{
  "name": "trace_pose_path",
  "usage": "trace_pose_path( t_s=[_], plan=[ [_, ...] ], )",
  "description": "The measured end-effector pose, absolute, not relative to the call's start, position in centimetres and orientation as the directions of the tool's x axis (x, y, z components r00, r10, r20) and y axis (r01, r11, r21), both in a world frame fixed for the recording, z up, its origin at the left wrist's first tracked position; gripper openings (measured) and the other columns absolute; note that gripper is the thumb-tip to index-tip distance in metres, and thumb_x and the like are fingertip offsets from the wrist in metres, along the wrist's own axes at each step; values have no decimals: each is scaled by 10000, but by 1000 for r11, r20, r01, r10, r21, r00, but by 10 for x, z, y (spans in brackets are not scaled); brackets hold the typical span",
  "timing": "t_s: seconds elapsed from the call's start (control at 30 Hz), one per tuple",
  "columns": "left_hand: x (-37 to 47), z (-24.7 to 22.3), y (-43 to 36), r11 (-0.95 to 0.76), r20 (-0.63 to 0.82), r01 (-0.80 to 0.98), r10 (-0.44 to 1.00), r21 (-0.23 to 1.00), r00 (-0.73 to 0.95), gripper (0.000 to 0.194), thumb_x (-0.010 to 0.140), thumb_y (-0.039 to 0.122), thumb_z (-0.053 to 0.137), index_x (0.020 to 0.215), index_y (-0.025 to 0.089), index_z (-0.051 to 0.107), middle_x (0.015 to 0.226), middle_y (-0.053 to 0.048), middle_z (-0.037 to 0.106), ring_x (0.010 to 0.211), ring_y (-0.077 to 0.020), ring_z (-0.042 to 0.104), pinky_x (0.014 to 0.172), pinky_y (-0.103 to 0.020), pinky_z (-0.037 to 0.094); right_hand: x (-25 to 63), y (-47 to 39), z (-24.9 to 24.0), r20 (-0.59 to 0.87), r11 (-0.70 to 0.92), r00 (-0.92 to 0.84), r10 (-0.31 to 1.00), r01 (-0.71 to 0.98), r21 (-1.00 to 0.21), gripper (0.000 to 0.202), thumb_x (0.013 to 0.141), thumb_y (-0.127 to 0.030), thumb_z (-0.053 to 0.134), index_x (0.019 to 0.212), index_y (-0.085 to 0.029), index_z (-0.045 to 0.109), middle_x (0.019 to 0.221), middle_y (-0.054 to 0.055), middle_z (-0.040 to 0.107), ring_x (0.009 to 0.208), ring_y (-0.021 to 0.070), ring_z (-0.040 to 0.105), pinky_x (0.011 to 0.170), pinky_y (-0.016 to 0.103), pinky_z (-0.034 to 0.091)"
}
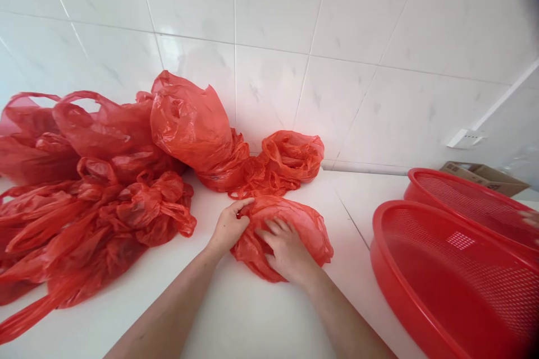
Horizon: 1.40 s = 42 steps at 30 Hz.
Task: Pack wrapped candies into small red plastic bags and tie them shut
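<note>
A crumpled red plastic bag point(309, 224) lies on the white table in front of me. My left hand point(229, 227) pinches its left edge between thumb and fingers. Over the middle of the bag, my right hand point(284, 247) rests with its fingers apart and slightly bent, touching the thin plastic. Whether those fingertips reach inside the bag's mouth, I cannot tell. Just behind, close to the wall, sits another bunched red plastic bag point(292, 154).
Heaped red plastic bags point(105, 207) cover the left side, with a rounded full-looking one point(189, 123) against the tiled wall point(269, 5). On the right stand a red perforated basket point(421, 269) and a second basket point(458, 185) behind it. A cardboard box point(484, 176) is farther back.
</note>
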State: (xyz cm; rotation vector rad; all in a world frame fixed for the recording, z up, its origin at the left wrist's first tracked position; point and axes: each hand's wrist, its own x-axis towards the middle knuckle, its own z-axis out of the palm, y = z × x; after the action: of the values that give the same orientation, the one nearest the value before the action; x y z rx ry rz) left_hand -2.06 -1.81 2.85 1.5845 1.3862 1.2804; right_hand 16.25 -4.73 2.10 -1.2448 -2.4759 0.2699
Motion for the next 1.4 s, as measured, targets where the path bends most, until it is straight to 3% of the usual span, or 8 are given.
trace_pose_path(
  t_s=[0.17, 0.37, 0.47, 0.57, 0.77, 1.0, 1.23, 1.4],
  plan=[
    [-22, 30, -17, -184, 220, 315, 972, 931, -82, 581, 655, 78, 435, 1202, 165, 608, 1252, -55, 617, 1116, -197, 592, 995, -326, 433, 167, -48, 21, 246, 611, -565, 788, 662, -435, 398, 845, -253, 548, 1242, -280, 573, 1340, 48, 519, 1252, 232, 446, 1050, 431, 361],
    [-24, 29, -16, -135, 171, 326, 982, 936, -83, 600, 656, 78, 427, 1221, 183, 602, 1165, -49, 666, 980, -191, 651, 892, -315, 498, 178, -38, 22, 425, 470, -296, 856, 787, -400, 398, 851, -261, 514, 1239, -194, 575, 1367, 101, 479, 1276, 242, 422, 1066, 423, 365],
    [-25, 25, -15, -130, 169, 332, 982, 934, -90, 597, 651, 77, 433, 1210, 186, 611, 1136, -47, 679, 950, -188, 658, 869, -308, 506, 186, -31, 16, 339, 379, -252, 907, 839, -390, 520, 841, -335, 540, 1336, -188, 481, 1380, 115, 470, 1289, 277, 407, 1057, 470, 362],
    [-25, 22, -14, -122, 159, 321, 983, 939, -92, 594, 656, 81, 438, 1215, 188, 609, 1165, -48, 666, 939, -187, 659, 865, -310, 507, 190, -29, 15, 269, 358, -265, 926, 841, -405, 503, 846, -377, 541, 1310, -187, 512, 1338, 117, 518, 1265, 280, 441, 1055, 472, 361],
    [-26, 18, -14, -122, 161, 278, 979, 953, -123, 566, 669, 100, 458, 1207, 182, 615, 1060, -58, 705, 898, -205, 666, 851, -339, 513, 179, -48, 30, 573, 542, -252, 780, 729, -417, 309, 895, -283, 456, 1143, -212, 627, 1146, 93, 633, 1106, 222, 560, 977, 403, 449],
    [-25, 12, -12, -135, 181, 264, 970, 955, -160, 523, 694, 129, 467, 1194, 163, 616, 1104, -63, 685, 994, -209, 639, 901, -340, 491, 169, -65, 39, 646, 667, -306, 700, 605, -435, 234, 880, -182, 468, 1025, -214, 648, 936, 58, 655, 850, 159, 628, 778, 292, 532],
    [-26, 9, -11, -184, 229, 308, 967, 933, -115, 514, 699, 136, 477, 1190, 177, 623, 1197, -53, 642, 1078, -210, 603, 983, -346, 435, 187, -101, 73, 667, 668, -249, 703, 554, -497, 220, 875, -162, 496, 1040, -232, 622, 934, 43, 649, 846, 156, 623, 724, 282, 533],
    [-25, 11, -12, -164, 207, 308, 972, 937, -113, 514, 702, 130, 470, 1191, 174, 621, 1208, -59, 636, 1092, -206, 598, 993, -334, 426, 236, -157, 85, 744, 523, -22, 668, 725, -448, 201, 854, -206, 543, 1023, -269, 632, 990, 51, 659, 906, 197, 622, 791, 336, 514]
  ],
)
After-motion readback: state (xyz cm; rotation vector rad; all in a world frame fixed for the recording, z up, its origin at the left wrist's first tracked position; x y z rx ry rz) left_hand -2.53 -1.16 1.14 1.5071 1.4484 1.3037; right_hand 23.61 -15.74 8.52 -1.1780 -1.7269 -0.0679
